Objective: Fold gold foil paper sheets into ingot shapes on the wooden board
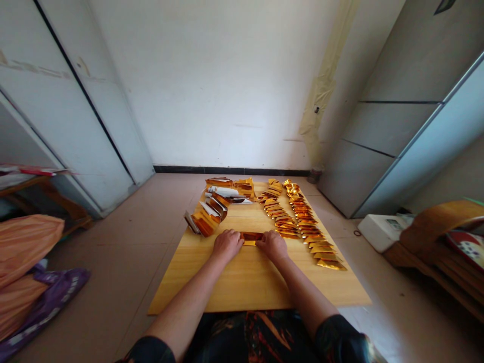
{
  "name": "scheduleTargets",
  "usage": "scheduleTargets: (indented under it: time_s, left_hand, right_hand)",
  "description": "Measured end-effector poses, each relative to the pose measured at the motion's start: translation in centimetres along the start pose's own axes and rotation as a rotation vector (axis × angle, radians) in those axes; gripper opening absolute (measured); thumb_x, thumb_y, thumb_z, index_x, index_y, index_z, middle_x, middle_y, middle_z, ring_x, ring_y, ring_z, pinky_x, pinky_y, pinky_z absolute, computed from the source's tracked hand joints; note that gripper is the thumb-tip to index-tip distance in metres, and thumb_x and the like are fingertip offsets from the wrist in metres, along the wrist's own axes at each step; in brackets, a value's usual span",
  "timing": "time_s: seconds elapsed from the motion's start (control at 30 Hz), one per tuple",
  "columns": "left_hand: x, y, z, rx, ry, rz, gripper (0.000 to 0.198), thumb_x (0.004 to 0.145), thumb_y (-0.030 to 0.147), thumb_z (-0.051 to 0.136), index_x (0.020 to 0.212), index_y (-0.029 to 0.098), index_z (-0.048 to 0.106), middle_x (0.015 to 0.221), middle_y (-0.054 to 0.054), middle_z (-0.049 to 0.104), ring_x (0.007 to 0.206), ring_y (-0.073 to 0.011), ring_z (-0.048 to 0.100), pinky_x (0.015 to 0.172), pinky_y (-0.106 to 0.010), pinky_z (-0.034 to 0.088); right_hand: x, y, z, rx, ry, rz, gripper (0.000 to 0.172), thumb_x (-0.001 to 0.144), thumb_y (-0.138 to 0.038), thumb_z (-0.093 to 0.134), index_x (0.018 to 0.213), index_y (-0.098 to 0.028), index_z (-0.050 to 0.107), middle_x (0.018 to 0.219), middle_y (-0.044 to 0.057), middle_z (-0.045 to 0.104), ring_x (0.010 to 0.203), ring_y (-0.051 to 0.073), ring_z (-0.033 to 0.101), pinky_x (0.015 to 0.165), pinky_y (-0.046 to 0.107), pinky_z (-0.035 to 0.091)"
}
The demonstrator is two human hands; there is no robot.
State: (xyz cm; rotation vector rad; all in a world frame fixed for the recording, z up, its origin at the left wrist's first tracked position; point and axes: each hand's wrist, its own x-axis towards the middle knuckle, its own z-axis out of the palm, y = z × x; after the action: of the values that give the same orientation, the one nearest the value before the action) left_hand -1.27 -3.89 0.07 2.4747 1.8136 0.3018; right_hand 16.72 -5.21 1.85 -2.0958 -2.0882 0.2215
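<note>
Between my two hands lies a strip of shiny gold foil paper, partly folded lengthwise, on the wooden table. My left hand is closed on its left end. At the opposite end, my right hand grips the same paper with fingers bent. Both hands cover the paper's ends, so those parts are hidden. Just beyond my left hand sit curved sheets of gold and white paper. To the right of my right hand, folded gold foil pieces overlap in a row.
A second row of folded gold pieces runs along the table's right side. More gold and white sheets lie at the far edge. A grey fridge and wooden furniture stand right; orange and purple bags lie left.
</note>
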Motion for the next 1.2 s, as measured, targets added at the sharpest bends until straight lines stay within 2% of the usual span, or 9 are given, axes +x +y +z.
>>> scheduleTargets:
  time_s: [0.2, 0.6, 1.1, 1.2]
  left_hand:
    - [0.2, 0.2, -0.3, 0.002, -0.037, -0.020, 0.023, 0.088, 0.033, 0.049, 0.087, 0.018, 0.066, 0.096, -0.009, 0.066, 0.097, -0.0216, 0.059, 0.081, -0.031, 0.046]
    - [0.6, 0.5, -0.4, 0.029, -0.066, -0.018, 0.025, 0.087, 0.029, 0.047, 0.091, 0.016, 0.068, 0.098, -0.012, 0.067, 0.097, -0.0237, 0.061, 0.083, -0.034, 0.047]
    - [0.5, 1.3, -1.1, 0.046, -0.076, -0.065, 0.026, 0.087, 0.030, 0.046, 0.088, 0.017, 0.067, 0.098, -0.012, 0.068, 0.094, -0.0247, 0.061, 0.078, -0.036, 0.045]
    - [0.0, 1.4, -0.9, 0.059, -0.029, -0.108, 0.022, 0.087, 0.030, 0.047, 0.095, 0.016, 0.063, 0.097, -0.011, 0.066, 0.094, -0.0243, 0.060, 0.077, -0.035, 0.044]
  right_hand:
    - [0.2, -0.2, -0.4, 0.013, -0.062, 0.072, 0.027, 0.076, -0.043, 0.063, 0.088, -0.021, 0.071, 0.091, 0.009, 0.068, 0.087, 0.021, 0.063, 0.067, 0.025, 0.043]
    - [0.7, -0.4, -0.6, 0.014, -0.096, 0.077, 0.028, 0.076, -0.041, 0.061, 0.093, -0.020, 0.071, 0.098, 0.012, 0.069, 0.093, 0.023, 0.063, 0.070, 0.027, 0.045]
    - [0.2, -1.2, 0.0, -0.105, 0.006, 0.079, 0.031, 0.086, -0.038, 0.049, 0.096, -0.017, 0.071, 0.099, 0.014, 0.067, 0.094, 0.025, 0.063, 0.071, 0.030, 0.046]
    - [0.1, -1.3, 0.6, -0.119, 0.041, 0.086, 0.033, 0.090, -0.035, 0.043, 0.094, -0.016, 0.070, 0.098, 0.015, 0.066, 0.093, 0.026, 0.063, 0.069, 0.030, 0.046]
